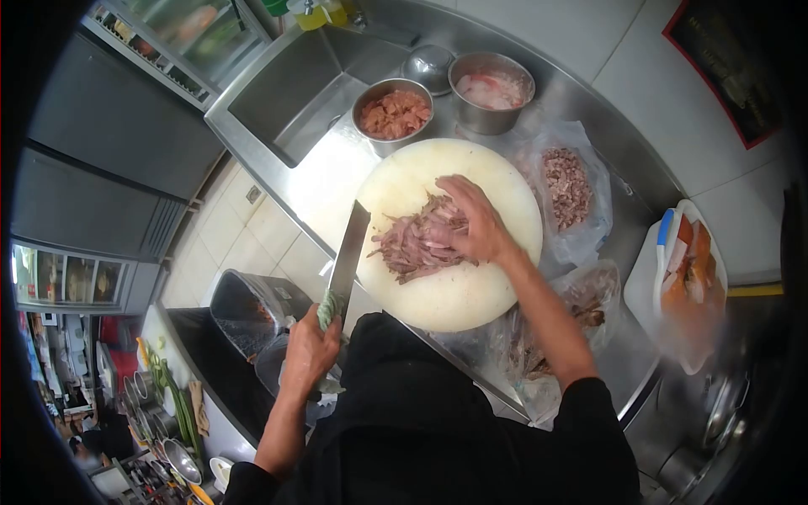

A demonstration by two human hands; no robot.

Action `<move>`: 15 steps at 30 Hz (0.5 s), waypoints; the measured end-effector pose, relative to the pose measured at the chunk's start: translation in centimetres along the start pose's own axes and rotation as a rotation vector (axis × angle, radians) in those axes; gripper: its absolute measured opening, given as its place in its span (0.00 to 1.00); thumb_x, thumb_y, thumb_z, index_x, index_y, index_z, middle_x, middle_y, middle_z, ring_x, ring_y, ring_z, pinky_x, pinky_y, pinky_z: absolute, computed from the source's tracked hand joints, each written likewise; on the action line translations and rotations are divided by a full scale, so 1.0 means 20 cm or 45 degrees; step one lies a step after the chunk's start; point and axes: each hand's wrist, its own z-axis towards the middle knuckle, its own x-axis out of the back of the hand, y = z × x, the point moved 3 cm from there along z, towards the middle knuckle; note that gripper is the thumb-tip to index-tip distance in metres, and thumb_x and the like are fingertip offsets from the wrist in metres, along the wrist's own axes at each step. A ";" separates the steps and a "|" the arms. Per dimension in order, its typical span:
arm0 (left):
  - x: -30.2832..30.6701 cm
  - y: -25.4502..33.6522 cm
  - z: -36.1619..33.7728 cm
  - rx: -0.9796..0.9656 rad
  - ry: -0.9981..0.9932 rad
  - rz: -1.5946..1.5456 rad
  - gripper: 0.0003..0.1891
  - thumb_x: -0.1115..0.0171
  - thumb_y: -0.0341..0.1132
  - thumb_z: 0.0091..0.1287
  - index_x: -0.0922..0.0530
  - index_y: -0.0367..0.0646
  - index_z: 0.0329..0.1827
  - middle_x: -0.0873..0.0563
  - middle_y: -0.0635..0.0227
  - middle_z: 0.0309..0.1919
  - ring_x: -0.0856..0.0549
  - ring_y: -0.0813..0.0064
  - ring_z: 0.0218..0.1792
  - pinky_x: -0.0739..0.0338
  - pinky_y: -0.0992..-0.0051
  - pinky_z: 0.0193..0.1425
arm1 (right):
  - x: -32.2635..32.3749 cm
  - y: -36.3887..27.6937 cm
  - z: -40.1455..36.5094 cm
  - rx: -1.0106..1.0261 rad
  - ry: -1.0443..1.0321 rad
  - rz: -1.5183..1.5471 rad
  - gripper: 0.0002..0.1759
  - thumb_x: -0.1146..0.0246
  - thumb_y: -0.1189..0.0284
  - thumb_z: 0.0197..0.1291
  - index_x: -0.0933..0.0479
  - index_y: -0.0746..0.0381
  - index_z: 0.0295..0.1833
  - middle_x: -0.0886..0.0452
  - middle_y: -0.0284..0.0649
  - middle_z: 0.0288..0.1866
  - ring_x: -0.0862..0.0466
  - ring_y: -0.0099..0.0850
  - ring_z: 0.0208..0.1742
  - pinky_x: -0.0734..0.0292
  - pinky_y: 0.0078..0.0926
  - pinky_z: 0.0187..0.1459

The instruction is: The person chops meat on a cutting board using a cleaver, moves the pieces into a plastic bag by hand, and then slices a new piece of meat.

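My left hand (313, 353) is closed around the cloth-wrapped handle of a knife (347, 261). The knife's long, broad blade points up and away, just off the left edge of a round white cutting board (492, 303). On the board lies a heap of sliced meat strips (421, 244), brownish pink. Against the right side of this heap rests my right hand (477, 220), fingers stretched out and thumb apart, cupping the strips. Part of the meat is hidden under that hand.
Behind the board stand a metal bowl of meat chunks (394, 115) and a metal pot of pale meat (491, 91). Right of it lie a bag of diced meat (567, 189) and another plastic bag (539, 337). A sink (286, 101) is at upper left, a bin (252, 307) below.
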 end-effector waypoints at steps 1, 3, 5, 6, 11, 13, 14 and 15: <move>-0.02 0.00 -0.02 0.018 0.022 -0.015 0.12 0.37 0.36 0.69 0.21 0.35 0.45 0.16 0.36 0.30 0.17 0.33 0.39 0.24 0.46 0.43 | 0.00 0.07 0.03 -0.003 -0.002 0.006 0.48 0.30 0.43 0.57 0.31 0.64 0.74 0.31 0.60 0.75 0.38 0.55 0.80 0.48 0.53 0.80; -0.05 0.00 -0.04 0.028 0.019 0.027 0.12 0.38 0.37 0.70 0.22 0.34 0.45 0.15 0.36 0.31 0.16 0.32 0.39 0.23 0.44 0.45 | -0.03 0.14 0.07 -0.062 -0.292 -0.007 0.45 0.32 0.44 0.59 0.30 0.63 0.74 0.31 0.56 0.76 0.37 0.53 0.80 0.45 0.50 0.79; -0.08 0.01 -0.05 0.031 0.038 0.101 0.12 0.39 0.37 0.70 0.22 0.34 0.45 0.15 0.36 0.31 0.16 0.31 0.39 0.23 0.43 0.46 | -0.07 0.13 0.05 -0.004 -0.366 -0.119 0.44 0.32 0.45 0.60 0.30 0.63 0.74 0.30 0.54 0.76 0.36 0.53 0.79 0.45 0.49 0.79; -0.09 0.02 -0.06 0.039 0.014 0.126 0.13 0.39 0.38 0.70 0.23 0.34 0.45 0.15 0.35 0.32 0.16 0.31 0.39 0.23 0.41 0.46 | -0.09 0.12 0.02 0.046 -0.442 -0.237 0.43 0.33 0.45 0.61 0.29 0.62 0.74 0.29 0.53 0.76 0.36 0.52 0.79 0.44 0.48 0.79; -0.15 0.05 -0.01 -0.003 0.000 0.143 0.13 0.38 0.38 0.70 0.24 0.34 0.43 0.16 0.35 0.30 0.17 0.31 0.37 0.24 0.40 0.44 | -0.15 0.04 -0.13 -0.041 -0.279 -0.089 0.41 0.32 0.49 0.61 0.28 0.65 0.72 0.25 0.54 0.72 0.32 0.53 0.76 0.39 0.47 0.77; -0.16 0.05 0.01 -0.070 -0.001 0.176 0.12 0.38 0.37 0.69 0.24 0.34 0.44 0.16 0.35 0.29 0.17 0.31 0.36 0.24 0.40 0.44 | -0.17 -0.03 -0.18 -0.043 -0.190 -0.088 0.40 0.32 0.51 0.61 0.28 0.66 0.71 0.24 0.55 0.69 0.30 0.53 0.74 0.37 0.47 0.75; -0.16 0.06 0.03 -0.075 0.001 0.177 0.12 0.38 0.37 0.69 0.24 0.34 0.44 0.16 0.35 0.29 0.17 0.31 0.36 0.24 0.40 0.44 | -0.17 -0.07 -0.20 -0.102 -0.112 -0.110 0.39 0.31 0.53 0.61 0.28 0.68 0.69 0.23 0.55 0.67 0.28 0.54 0.71 0.34 0.47 0.73; -0.16 0.06 0.05 -0.100 -0.010 0.181 0.12 0.38 0.36 0.69 0.24 0.34 0.44 0.16 0.34 0.29 0.17 0.31 0.37 0.24 0.40 0.44 | -0.17 -0.12 -0.22 -0.163 -0.033 -0.132 0.37 0.31 0.54 0.61 0.27 0.69 0.68 0.22 0.56 0.65 0.26 0.54 0.68 0.32 0.48 0.71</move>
